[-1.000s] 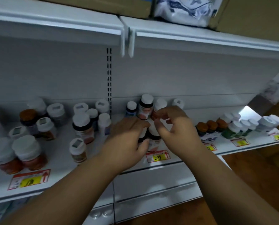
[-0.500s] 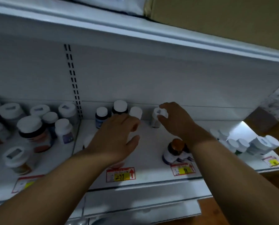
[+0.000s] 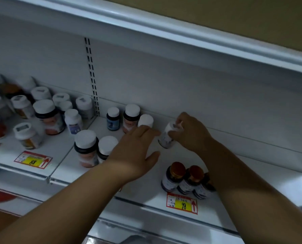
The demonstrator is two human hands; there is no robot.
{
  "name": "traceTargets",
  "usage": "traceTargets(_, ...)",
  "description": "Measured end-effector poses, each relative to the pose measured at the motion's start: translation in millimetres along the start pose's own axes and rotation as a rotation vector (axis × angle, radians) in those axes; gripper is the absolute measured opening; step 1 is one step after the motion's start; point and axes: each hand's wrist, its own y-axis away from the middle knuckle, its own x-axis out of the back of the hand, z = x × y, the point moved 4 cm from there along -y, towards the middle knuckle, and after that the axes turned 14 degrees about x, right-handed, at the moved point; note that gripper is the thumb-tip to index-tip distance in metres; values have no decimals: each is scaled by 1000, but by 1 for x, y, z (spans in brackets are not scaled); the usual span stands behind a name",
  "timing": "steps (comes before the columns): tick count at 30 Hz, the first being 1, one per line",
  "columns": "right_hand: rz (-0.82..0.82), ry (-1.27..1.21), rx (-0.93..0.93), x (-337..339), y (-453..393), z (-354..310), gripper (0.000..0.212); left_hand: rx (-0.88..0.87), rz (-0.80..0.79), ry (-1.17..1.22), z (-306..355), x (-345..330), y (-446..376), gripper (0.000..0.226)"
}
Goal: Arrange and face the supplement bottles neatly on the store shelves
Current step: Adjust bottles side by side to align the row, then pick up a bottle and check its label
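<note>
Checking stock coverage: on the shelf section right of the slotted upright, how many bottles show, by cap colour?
White-capped bottles: 6
Orange-capped bottles: 2; a possible third is hidden by the right arm
Total: 8

Tilted bottle in right hand, behind bottle trio; left hand just left.

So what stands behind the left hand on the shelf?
Behind the left hand a white-capped bottle stands near the back wall; only its cap shows, the hand covers its body and label.
</note>
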Motion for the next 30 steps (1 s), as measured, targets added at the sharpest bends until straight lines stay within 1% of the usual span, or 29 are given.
traceTargets(2, 53, -167, -24, 16, 10, -14, 26, 92, 13, 69, 1, -1, -4, 62)
traceTargets(3, 62, -237, -39, 22, 14, -21, 21, 150, -10, 116, 0, -2, -5, 69)
traceTargets(4, 75, -286, -47, 27, 19, -29, 21, 202, -52, 178, -1, -3, -5, 72)
traceTargets(5, 95, -308, -47, 33, 24, -39, 26, 235, -103, 257, -1, -3, -3, 69)
traceTargets(7, 133, -300, -50, 41, 32, -57, 43, 259, -213, 431, -1, -3, 2, 55)
traceTargets(9, 164, -327, -74, 46, 45, -71, 55, 266, -276, 587, 0, -2, 9, 47)
traceTargets(10, 182, -357, -88, 48, 52, -77, 54, 264, -271, 636, 1, -1, 13, 45)
traceTargets(11, 203, -387, -106, 49, 60, -82, 47, 262, -251, 663, 4, 0, 17, 45)
traceTargets(14, 293, -448, -204, 48, 86, -90, 20, 215, -205, 698, 10, -6, 31, 52)
traceTargets(16, 386, -495, -285, 47, 107, -93, 17, 132, -246, 708, 19, -11, 42, 54)
traceTargets(18, 469, -541, -338, 48, 131, -95, 13, 76, -330, 748, 30, -19, 52, 55)
traceTargets(20, 491, -544, -362, 52, 159, -98, 13, 51, -399, 775, 45, -28, 66, 58)
traceTargets(23, 529, -540, -386, 64, 199, -99, 17, 26, -441, 764, 71, -36, 81, 59)
traceTargets(28, 577, -625, -404, 76, 237, -84, 21, -11, -423, 654, 112, -55, 89, 56)
traceTargets(30, 565, -594, -384, 88, 252, -68, 23, -29, -410, 624, 135, -70, 91, 57)
